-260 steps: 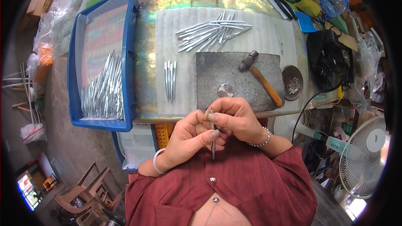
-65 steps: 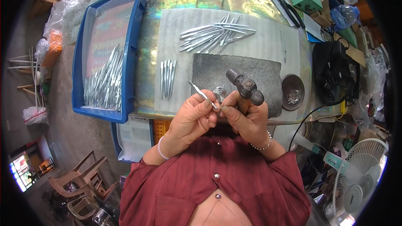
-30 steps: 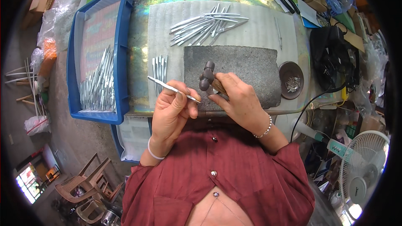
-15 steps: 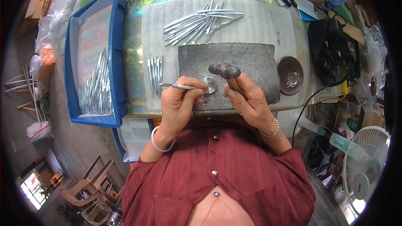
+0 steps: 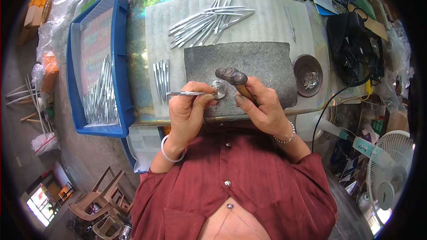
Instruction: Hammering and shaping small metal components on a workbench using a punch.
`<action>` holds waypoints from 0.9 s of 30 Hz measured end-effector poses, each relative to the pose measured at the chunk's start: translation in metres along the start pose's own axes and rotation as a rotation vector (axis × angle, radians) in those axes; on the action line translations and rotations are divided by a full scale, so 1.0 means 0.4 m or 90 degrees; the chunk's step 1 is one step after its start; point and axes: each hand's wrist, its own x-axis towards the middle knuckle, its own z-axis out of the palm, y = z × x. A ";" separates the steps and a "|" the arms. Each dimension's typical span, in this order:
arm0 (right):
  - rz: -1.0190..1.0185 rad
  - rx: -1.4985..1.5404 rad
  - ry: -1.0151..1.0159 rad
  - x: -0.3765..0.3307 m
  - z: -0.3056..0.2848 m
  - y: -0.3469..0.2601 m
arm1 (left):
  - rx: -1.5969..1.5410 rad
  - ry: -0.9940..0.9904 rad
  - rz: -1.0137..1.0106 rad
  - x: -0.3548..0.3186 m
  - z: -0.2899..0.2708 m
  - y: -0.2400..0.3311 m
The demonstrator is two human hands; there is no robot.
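Observation:
Between thumb and fingers, my left hand (image 5: 189, 109) pinches a slim silver metal strip (image 5: 181, 93). The strip lies roughly level, its right end over a small round shiny metal block (image 5: 219, 86). That block stands on a dark grey stone slab (image 5: 253, 58). Wrapped round the wooden handle of a small hammer (image 5: 232, 76), my right hand (image 5: 266, 109) holds the dark head just above and right of the block. Fingers hide part of the strip's right end and the handle. Whether the hammer touches the block I cannot tell.
Similar strips form a loose pile (image 5: 207, 22) behind the slab and a short row (image 5: 161, 80) at its left. A blue bin (image 5: 123, 66) with many strips stands farther left. Right of the slab, a brown bowl (image 5: 301, 64) holds small pins (image 5: 310, 80). A black cable (image 5: 327, 106) hangs nearby.
The hammer head has shifted slightly left and closer to the round block. My left hand keeps its pinch on the strip. The whole view has moved a little.

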 end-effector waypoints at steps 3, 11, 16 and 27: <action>0.006 -0.030 -0.011 0.002 -0.004 -0.010 | 0.021 -0.003 0.023 0.001 0.001 -0.001; -0.027 -0.068 -0.001 0.001 -0.002 -0.007 | 0.054 -0.006 0.036 0.002 0.002 0.004; -0.018 -0.046 0.018 -0.001 0.001 -0.001 | 0.048 0.001 0.013 0.003 0.005 0.008; -0.016 -0.052 0.033 0.000 0.003 0.002 | 0.053 -0.007 0.020 0.007 0.004 0.010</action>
